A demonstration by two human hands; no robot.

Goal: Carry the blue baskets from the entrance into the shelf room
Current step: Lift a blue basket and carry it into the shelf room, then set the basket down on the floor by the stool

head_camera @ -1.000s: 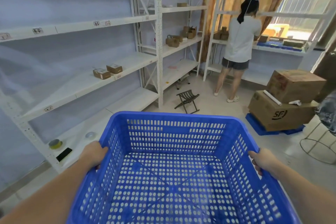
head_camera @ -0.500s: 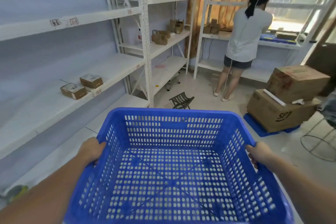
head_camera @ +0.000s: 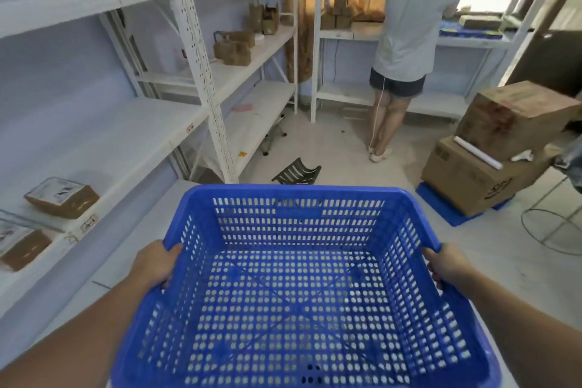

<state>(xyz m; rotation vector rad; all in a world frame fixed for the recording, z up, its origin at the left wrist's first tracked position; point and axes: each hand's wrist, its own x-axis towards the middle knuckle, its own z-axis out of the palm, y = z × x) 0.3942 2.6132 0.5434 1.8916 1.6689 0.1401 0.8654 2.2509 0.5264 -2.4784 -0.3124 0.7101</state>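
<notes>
Gripping the blue basket (head_camera: pixel 296 290) rims, left hand (head_camera: pixel 154 264) and right hand (head_camera: pixel 447 264) carry it empty.

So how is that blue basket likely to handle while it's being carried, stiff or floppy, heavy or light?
The blue basket probably stays stiff: its rim looks straight though held only at the sides by the left hand and right hand. It is likely light, being empty with perforated walls and floor.

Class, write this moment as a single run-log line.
phase: carrying | blue basket: empty, held at both side rims | left hand: gripping | right hand: gripping | ahead: folding stool on floor
</notes>
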